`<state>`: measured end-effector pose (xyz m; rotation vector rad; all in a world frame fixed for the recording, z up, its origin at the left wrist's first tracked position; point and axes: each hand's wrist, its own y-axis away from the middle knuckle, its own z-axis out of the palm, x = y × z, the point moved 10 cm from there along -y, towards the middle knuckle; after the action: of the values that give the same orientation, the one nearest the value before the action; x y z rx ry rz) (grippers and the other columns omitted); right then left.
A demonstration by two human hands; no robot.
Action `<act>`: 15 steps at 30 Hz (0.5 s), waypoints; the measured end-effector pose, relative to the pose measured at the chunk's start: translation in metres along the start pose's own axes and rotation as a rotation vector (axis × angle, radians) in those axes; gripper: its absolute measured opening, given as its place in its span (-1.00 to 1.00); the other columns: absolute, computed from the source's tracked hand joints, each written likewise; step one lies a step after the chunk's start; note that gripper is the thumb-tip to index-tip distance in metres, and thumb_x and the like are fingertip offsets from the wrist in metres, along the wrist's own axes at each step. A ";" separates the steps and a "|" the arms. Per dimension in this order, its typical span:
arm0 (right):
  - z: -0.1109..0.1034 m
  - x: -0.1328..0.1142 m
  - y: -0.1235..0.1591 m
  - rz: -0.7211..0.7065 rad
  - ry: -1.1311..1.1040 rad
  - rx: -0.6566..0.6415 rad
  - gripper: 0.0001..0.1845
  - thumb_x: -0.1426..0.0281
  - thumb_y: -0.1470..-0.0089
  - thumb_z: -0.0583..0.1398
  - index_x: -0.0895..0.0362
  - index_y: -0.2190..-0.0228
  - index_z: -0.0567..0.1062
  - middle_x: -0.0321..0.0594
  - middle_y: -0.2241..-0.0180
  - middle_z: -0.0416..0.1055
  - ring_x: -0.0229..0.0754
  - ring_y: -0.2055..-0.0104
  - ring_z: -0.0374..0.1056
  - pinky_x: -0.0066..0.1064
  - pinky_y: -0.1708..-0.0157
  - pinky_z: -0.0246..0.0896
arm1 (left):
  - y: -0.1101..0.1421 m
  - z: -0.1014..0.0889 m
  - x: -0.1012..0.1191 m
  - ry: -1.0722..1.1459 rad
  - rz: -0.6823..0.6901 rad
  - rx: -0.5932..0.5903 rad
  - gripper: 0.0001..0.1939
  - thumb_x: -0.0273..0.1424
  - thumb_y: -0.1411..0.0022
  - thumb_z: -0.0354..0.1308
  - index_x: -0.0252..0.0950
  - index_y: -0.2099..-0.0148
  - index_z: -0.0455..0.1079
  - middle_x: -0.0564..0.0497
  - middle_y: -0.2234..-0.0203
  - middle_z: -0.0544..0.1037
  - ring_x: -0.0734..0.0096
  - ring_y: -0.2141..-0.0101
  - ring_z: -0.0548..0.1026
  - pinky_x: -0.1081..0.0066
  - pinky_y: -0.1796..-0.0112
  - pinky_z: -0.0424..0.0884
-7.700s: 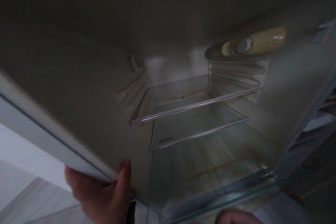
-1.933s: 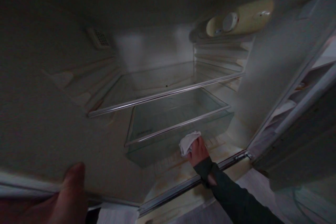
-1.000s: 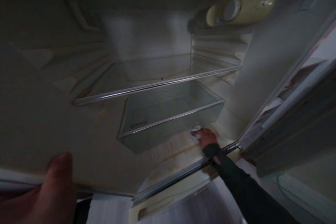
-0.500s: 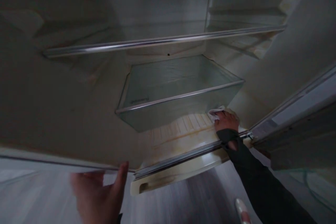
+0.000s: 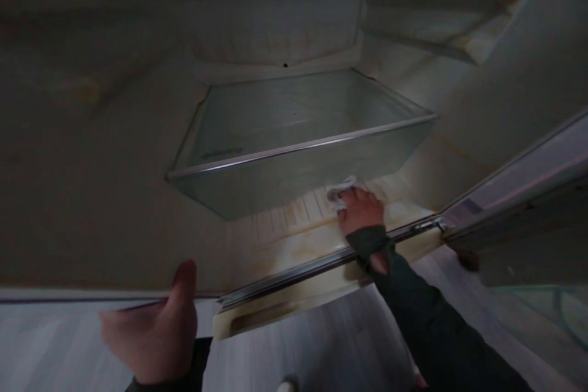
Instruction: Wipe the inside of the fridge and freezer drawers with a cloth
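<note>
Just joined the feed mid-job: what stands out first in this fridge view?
The right hand presses a white cloth on the stained fridge floor, just under the glass drawer. At lower left, the left hand grips the edge of the fridge's side wall.

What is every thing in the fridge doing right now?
fridge: open, no food inside.
glass shelf: in place, bare.
fridge floor: stained yellowish.
white cloth: bunched under the right hand.
left hand: gripping the fridge's left wall edge.
</note>
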<state>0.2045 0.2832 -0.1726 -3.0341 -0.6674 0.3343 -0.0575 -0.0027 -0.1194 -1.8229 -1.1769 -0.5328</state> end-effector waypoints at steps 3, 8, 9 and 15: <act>0.021 -0.091 0.018 -0.243 -0.156 -0.057 -0.69 0.35 -0.13 0.16 0.13 0.09 0.51 0.02 0.06 0.39 0.06 0.01 0.23 -0.15 0.10 0.15 | -0.002 0.003 0.002 -0.073 -0.034 -0.080 -0.31 0.06 0.08 0.20 -0.53 0.20 0.59 -0.38 0.29 0.59 -0.36 0.10 0.54 -0.07 0.18 0.51; 0.043 -0.205 0.047 -0.601 -0.317 -0.123 -0.71 0.28 -0.22 0.12 0.08 0.09 0.52 -0.06 0.05 0.41 0.05 -0.02 0.25 -0.12 0.11 0.24 | -0.004 0.003 0.011 -0.040 0.046 -0.091 -0.42 0.04 0.04 0.17 -0.39 0.21 0.53 -0.31 0.25 0.59 -0.26 0.04 0.52 -0.10 -0.03 0.39; 0.045 -0.213 0.050 -0.642 -0.330 -0.133 -0.72 0.28 -0.23 0.11 0.05 0.10 0.53 -0.09 0.04 0.42 0.05 -0.02 0.26 -0.12 0.12 0.25 | -0.004 0.004 0.007 -0.045 0.017 -0.104 -0.42 0.06 0.05 0.16 -0.38 0.22 0.53 -0.31 0.26 0.60 -0.28 0.03 0.52 -0.10 -0.01 0.40; 0.037 -0.216 0.043 -0.672 -0.593 -0.188 -0.55 0.48 0.00 0.24 0.10 0.01 0.51 -0.11 0.07 0.46 0.00 -0.02 0.35 -0.18 -0.02 0.31 | -0.005 0.018 -0.008 -0.008 -0.136 -0.268 -0.31 0.13 0.14 0.13 -0.38 0.20 0.54 -0.30 0.20 0.61 -0.28 -0.06 0.46 0.05 0.12 0.44</act>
<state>0.0231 0.1533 -0.1669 -2.6052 -1.7502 1.1874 -0.0672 0.0092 -0.1325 -1.9786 -1.2912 -0.7945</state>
